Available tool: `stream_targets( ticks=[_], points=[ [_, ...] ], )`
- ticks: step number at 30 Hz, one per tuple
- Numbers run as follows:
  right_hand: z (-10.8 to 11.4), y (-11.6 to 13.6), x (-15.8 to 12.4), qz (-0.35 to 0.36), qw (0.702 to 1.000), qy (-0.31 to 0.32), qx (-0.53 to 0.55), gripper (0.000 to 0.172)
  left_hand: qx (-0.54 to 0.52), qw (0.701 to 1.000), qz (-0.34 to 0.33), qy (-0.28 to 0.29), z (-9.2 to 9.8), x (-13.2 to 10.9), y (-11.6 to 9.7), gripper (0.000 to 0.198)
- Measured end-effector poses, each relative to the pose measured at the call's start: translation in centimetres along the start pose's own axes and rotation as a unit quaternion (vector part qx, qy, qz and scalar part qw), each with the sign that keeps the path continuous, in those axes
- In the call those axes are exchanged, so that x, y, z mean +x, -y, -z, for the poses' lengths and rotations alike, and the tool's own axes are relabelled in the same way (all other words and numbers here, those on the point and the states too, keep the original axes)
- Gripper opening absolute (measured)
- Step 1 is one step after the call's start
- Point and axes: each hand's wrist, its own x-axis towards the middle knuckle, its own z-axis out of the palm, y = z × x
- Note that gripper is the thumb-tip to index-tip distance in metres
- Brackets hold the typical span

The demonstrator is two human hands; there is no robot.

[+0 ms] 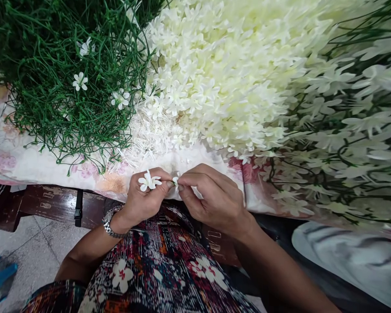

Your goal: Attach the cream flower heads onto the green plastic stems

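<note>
Patterned garment (163, 269): dark, streaked with red and orange, printed with pale flowers.
White flower (149, 181): slim petals splayed open, showing over the fingers of the left hand (150, 199).
Small blossom (175, 181): white, held between the fingertips of both hands, at the near edge of the floral cloth (42, 161).
Hard to make out: the stem, mostly covered by fingers (only a short bit of green shows by the left thumb); the white sprays (342, 130), stretched and cut off at the right; the green stems (74, 100) and the heap of white blossoms (221, 78), both running out at the top.
Left fingers: thumb and forefinger pinching the stem, the rest curled under; a metal watch (108, 224) circles the wrist.
Right hand (215, 198): reaching in from the lower right, wrist bent, thumb and forefinger pinching the small blossom.
</note>
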Motion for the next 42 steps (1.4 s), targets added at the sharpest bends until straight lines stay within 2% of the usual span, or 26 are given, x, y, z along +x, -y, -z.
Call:
stream_targets(
  ticks=[4, 20, 27, 30, 35, 42],
  points=[
    [-0.3, 0.0, 0.0, -0.008, 1.000, 0.000, 0.005, 0.016, 0.015, 1.000, -0.017, -0.003, 0.1, 0.0, 0.0, 0.011],
    [-0.8, -0.2, -0.2, -0.023, 0.999, -0.010, 0.039, 0.016, 0.019, 0.999, -0.012, -0.023, -0.1, 0.0, 0.2, 0.010],
    [0.1, 0.2, 0.4, -0.052, 0.996, 0.004, 0.066, 0.014, -0.102, 0.994, 0.043, -0.001, 0.4, -0.1, 1.2, 0.016],
    [0.4, 0.4, 0.5, -0.062, 0.996, 0.006, 0.064, 0.012, -0.124, 0.992, 0.025, -0.015, 0.5, -0.2, 1.6, 0.017],
    [0.6, 0.8, 0.7, -0.079, 0.993, 0.018, 0.080, 0.006, -0.103, 0.994, -0.028, -0.030, 0.4, -0.2, 1.7, 0.013],
    [0.5, 0.8, 0.6, -0.103, 0.992, 0.012, 0.072, 0.006, 0.020, 0.994, -0.106, -0.033, 0.1, -0.3, 1.2, 0.010]
  ],
)
